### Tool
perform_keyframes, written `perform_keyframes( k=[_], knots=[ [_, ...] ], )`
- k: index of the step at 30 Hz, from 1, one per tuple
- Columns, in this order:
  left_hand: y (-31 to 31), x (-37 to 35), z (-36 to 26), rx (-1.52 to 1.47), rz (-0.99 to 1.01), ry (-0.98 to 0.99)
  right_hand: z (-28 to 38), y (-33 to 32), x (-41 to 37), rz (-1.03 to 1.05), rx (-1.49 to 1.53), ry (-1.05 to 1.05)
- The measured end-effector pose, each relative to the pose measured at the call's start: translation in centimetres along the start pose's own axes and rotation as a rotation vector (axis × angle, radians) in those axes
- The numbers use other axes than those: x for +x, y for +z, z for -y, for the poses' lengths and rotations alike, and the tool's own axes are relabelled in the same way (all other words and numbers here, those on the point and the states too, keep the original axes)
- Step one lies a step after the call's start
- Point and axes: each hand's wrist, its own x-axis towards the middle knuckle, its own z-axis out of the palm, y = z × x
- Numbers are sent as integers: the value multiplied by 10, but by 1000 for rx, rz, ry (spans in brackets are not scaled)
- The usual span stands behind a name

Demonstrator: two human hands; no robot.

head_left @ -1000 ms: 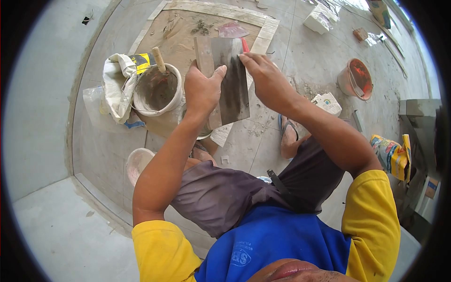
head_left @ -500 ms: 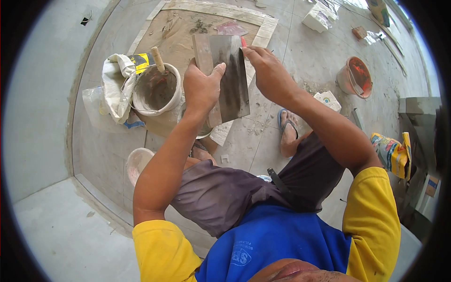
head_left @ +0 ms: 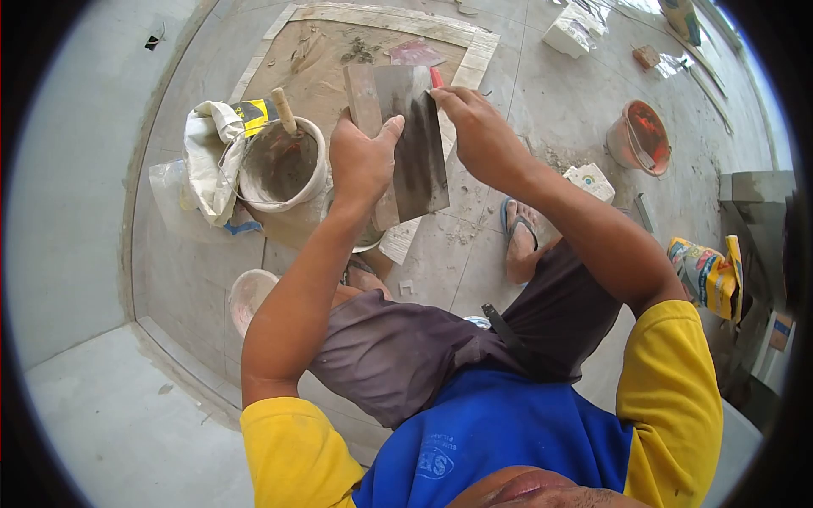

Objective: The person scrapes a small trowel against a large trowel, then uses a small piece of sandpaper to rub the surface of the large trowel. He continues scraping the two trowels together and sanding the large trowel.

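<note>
My left hand (head_left: 362, 157) grips a flat rectangular slab (head_left: 415, 140), its thumb lying on the face. The slab looks like a tile, with a shiny grey face, dark smears and a paler strip down its left side. At its upper right edge my right hand (head_left: 483, 131) is closed, with the fingertips pinching a small red-ended tool (head_left: 436, 78). Most of that tool is hidden, so its kind does not show. Left of the slab stands a dirty whitish bucket (head_left: 315, 173), a wooden handle (head_left: 284, 110) poking out of it.
A white sack (head_left: 212, 152) leans by the bucket. Beyond lies a dusty brown sheet (head_left: 313, 55) framed by pale strips (head_left: 385, 15). An orange-stained bucket (head_left: 622, 148) and a yellow bag (head_left: 720, 279) stand to the right. A wall (head_left: 85, 169) rises on the left.
The slab and both hands have shifted very slightly; a little more of the red-ended tool shows above my right fingertips. Both grips stay the same.
</note>
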Motion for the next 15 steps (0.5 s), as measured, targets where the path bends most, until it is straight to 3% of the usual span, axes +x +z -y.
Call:
perform_keyframes(
  k=[3,9,15],
  knots=[
    [4,3,9,-29,-31,78,7,2,-5,-4,11,6],
    [3,2,5,10,-4,1,-1,1,-1,-33,-5,-14],
    [4,3,10,-33,-10,62,6,3,-6,-9,39,-19]
  ],
)
